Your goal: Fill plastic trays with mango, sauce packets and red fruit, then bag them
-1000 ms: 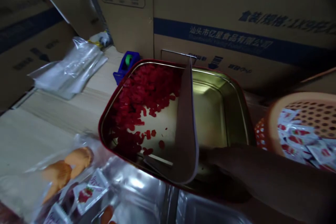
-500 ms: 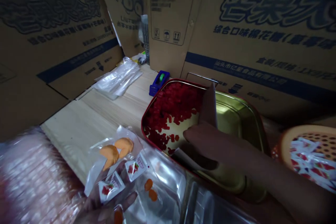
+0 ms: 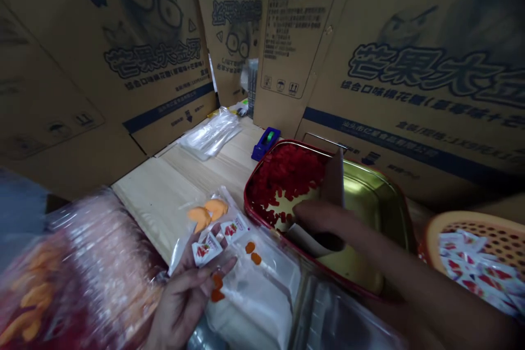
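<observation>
My left hand [image 3: 184,298] grips the edge of a clear plastic tray [image 3: 274,279], its fingers around a strawberry-printed sachet [image 3: 206,249]. Beside these fingers lie a second sachet [image 3: 233,229], yellow-orange curved pieces [image 3: 216,208] in clear plastic and small orange discs [image 3: 256,258]. Reaching over a cardboard divider [image 3: 333,180], my right hand [image 3: 318,216] is inside a gold-lined metal tin [image 3: 367,183]. Its fingers are closed next to small red pieces [image 3: 287,169]; anything in the fingertips is hidden.
At the right stands an orange perforated basket [image 3: 500,229] with many printed sachets. A blue tape dispenser [image 3: 265,144] and clear bags [image 3: 211,134] lie behind. Wrapped packages [image 3: 102,246] pile up at the left. Large cardboard boxes [image 3: 164,76] wall the back and left.
The view has shifted, so the table appears lower and further right, with more of my left hand showing. Against the tin and the tray, both hands stay nearly in place.
</observation>
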A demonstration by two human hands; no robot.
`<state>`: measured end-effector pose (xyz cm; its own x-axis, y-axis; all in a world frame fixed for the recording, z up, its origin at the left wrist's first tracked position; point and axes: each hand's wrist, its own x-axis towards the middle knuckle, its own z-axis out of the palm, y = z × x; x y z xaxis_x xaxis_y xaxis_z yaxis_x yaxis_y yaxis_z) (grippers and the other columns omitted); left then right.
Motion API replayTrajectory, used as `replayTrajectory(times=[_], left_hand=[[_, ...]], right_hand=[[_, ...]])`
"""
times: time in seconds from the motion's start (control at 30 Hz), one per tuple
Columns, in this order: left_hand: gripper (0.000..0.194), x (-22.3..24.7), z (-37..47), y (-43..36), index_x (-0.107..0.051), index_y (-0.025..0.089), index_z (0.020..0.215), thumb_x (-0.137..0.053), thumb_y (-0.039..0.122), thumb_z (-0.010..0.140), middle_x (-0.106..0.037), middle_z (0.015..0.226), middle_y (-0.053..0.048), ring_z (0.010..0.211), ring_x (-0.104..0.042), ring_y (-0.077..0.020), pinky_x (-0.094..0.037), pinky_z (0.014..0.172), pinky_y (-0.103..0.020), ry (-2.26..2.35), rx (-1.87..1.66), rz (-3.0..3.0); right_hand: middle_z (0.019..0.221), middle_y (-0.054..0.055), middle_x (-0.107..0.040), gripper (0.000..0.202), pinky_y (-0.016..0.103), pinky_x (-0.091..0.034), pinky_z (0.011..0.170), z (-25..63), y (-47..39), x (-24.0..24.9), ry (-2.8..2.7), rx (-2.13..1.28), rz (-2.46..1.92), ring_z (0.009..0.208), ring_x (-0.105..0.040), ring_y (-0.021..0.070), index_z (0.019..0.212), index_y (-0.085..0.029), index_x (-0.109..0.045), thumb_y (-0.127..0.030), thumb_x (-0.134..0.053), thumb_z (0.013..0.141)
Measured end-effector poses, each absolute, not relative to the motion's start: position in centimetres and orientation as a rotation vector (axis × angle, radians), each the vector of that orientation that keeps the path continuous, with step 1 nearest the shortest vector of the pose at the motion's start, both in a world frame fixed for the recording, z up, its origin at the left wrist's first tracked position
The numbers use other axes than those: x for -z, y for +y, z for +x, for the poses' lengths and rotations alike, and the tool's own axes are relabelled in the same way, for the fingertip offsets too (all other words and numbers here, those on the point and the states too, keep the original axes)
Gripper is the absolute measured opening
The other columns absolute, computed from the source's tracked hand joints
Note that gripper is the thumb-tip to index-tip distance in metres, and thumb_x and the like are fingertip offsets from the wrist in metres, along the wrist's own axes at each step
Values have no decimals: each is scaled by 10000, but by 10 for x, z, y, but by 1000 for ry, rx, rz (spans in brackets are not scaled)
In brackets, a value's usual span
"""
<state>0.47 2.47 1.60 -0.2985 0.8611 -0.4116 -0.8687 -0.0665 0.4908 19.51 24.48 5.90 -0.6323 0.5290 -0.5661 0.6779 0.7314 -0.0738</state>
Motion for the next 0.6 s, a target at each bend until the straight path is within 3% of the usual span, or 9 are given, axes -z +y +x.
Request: replayTrajectory(times=[0.13,0.27,0.43,0.6], left_hand=[[766,-13,3,29,-400,356,1293,-501,-47,649,-550,1245,-15,1110,-529,-242,-355,1005,-511,769,-1703,36],[714,-14,5,32,-439,316,1268,-491,-55,660,-583,1187,-17,1060,-553,-222,-356,1002,-501,718,-1674,124],[685,-17,10,32,-450,301,1253,-505,-40,662,-599,1154,-10,1079,-543,-223,-369,993,-463,684,-1671,191],[678,-17,6,29,-454,291,1248,-496,-39,658,-577,1195,-19,1102,-531,-230,-393,974,-434,722,-1686,170]], right_hand=[[846,125,-666,193,239,-316,517,198,235,-97,2536,293,973,702,-600,188,826,-133,-636,-182,-463,755],[728,19,-630,120,219,-252,489,181,194,-124,2758,510,768,598,-507,116,745,-191,-590,-255,-489,755],[818,45,-653,176,231,-311,581,154,161,-118,2883,619,497,737,-554,157,815,-185,-626,-300,-494,805],[796,-3,-663,184,204,-343,584,167,206,-110,2912,702,873,681,-566,116,864,-216,-629,-271,-455,838]])
